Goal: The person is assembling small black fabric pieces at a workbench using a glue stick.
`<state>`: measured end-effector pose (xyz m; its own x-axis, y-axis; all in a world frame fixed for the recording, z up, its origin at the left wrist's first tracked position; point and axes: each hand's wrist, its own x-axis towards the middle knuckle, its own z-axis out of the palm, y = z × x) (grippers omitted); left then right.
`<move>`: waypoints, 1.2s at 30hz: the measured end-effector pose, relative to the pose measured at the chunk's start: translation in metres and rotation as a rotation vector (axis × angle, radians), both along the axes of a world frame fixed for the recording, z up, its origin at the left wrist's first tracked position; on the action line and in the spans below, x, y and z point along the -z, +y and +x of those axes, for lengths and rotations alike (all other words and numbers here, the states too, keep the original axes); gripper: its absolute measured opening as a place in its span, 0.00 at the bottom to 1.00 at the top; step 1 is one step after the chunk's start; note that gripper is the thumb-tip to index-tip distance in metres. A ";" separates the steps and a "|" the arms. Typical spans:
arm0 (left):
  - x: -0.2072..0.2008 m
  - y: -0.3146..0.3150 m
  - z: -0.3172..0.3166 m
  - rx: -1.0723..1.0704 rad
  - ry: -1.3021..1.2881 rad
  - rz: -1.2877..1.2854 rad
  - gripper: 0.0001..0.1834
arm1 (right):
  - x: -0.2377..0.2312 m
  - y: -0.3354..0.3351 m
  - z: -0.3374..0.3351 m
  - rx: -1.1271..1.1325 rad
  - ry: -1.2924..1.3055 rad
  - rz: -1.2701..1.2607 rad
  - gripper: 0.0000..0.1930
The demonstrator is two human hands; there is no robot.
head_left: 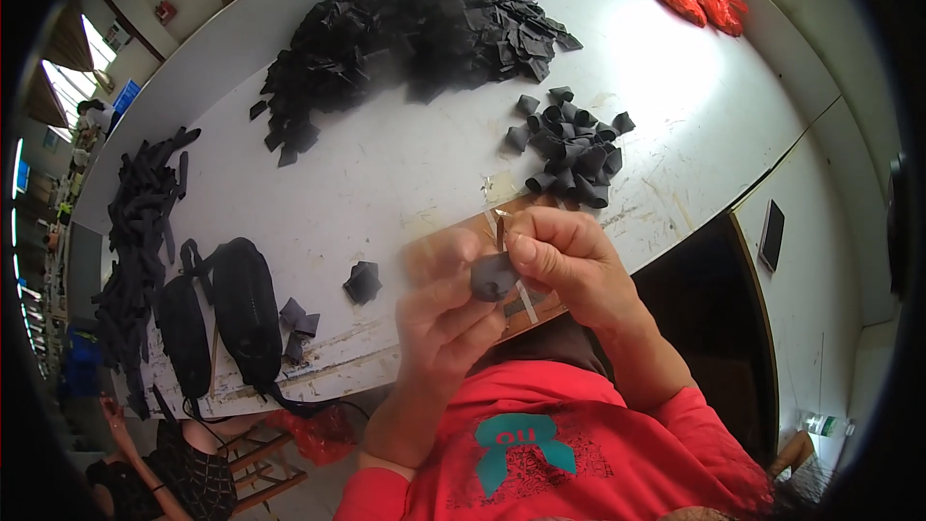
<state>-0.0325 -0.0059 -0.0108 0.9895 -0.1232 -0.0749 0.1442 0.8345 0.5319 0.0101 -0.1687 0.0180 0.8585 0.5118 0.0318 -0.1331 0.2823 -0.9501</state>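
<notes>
Over the table's near edge, my left hand (442, 304) is closed on a rounded black fabric piece (493, 279), holding it by its side. Close against it, my right hand (569, 256) pinches with thumb and forefinger. A thin brownish sliver (500, 232) with a pale, shiny tip shows by those fingertips; its kind is too small to make out. Beneath both hands lies a brown board (453, 243) with a light strip across it. Beyond them sits a heap of curled black fabric pieces (576, 147).
A large pile of flat black pieces (415, 29) covers the far table. To the left are long black strips (140, 222), two black pouches (241, 304) and a folded black piece (363, 283). Red plastic bags (696, 2) lie far right; a phone (772, 234) rests nearer. Another person's arm (135, 453) shows lower left.
</notes>
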 end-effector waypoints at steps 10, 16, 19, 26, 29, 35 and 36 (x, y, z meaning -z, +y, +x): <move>0.012 -0.005 0.033 -0.039 0.084 0.291 0.12 | 0.031 0.002 0.032 -0.059 0.061 -0.056 0.18; -0.010 -0.004 0.037 -0.358 -0.569 1.041 0.16 | 0.023 0.002 0.022 0.390 -0.450 -0.330 0.13; -0.015 -0.003 0.036 -0.288 -0.551 1.014 0.10 | 0.018 0.002 0.011 0.502 -0.724 -0.403 0.16; -0.018 -0.014 0.031 -0.433 -0.313 0.425 0.06 | 0.005 0.011 0.006 0.633 -1.048 -0.577 0.17; -0.017 -0.014 0.028 -0.452 -0.253 0.341 0.06 | 0.007 0.012 0.011 0.685 -1.208 -0.606 0.13; 0.001 -0.014 0.022 -0.556 -0.255 0.595 0.03 | 0.028 0.013 0.018 0.619 -1.184 -0.529 0.11; 0.003 -0.012 0.022 -0.565 -0.289 0.636 0.03 | 0.030 0.013 0.018 0.622 -1.174 -0.483 0.11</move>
<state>-0.0105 -0.0181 -0.0138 0.8809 0.3672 0.2986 -0.4097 0.2757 0.8696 0.0283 -0.1562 -0.0122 0.5417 0.2308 0.8083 0.8150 -0.3794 -0.4379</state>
